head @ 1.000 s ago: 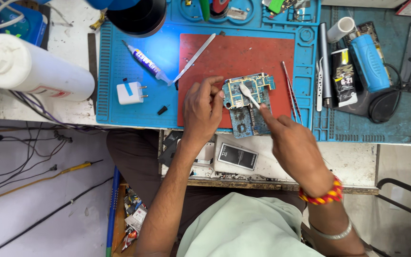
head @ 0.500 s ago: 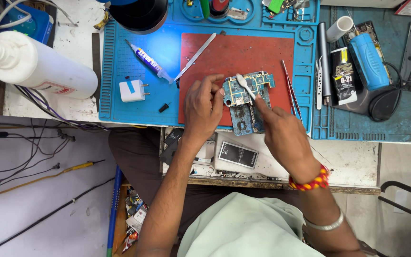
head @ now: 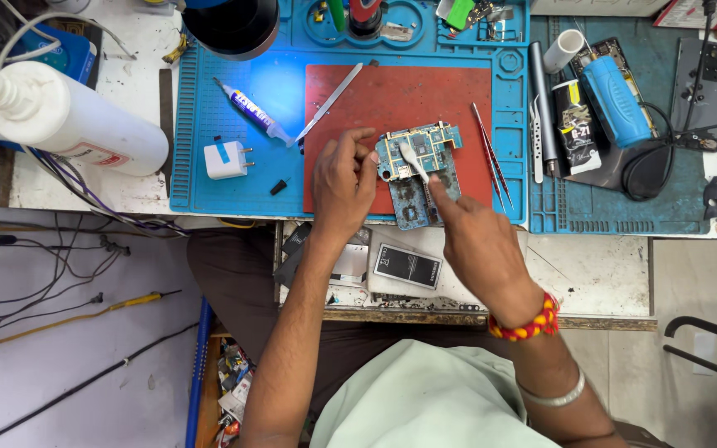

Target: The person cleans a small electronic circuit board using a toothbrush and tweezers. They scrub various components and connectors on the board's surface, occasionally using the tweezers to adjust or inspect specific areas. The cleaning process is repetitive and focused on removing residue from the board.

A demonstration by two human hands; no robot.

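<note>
A blue-green phone circuit board (head: 429, 146) lies on the red pad (head: 408, 91) of a blue work mat (head: 234, 178), on top of a bluish phone frame (head: 421, 203). My left hand (head: 342, 187) grips the board's left edge with its fingertips. My right hand (head: 470, 245) holds a small white brush (head: 412, 159), whose head rests on the board's middle.
A metal spatula (head: 329, 101), a flux syringe (head: 251, 109) and a white plug adapter (head: 226, 159) lie on the mat's left. Tweezers (head: 491, 162) lie at the pad's right. A big white bottle (head: 68, 120) lies at left. A phone battery (head: 407, 265) sits on the drawer below.
My right hand has drawn slightly back toward me while the brush stays on the board. My left hand keeps its grip on the board's edge.
</note>
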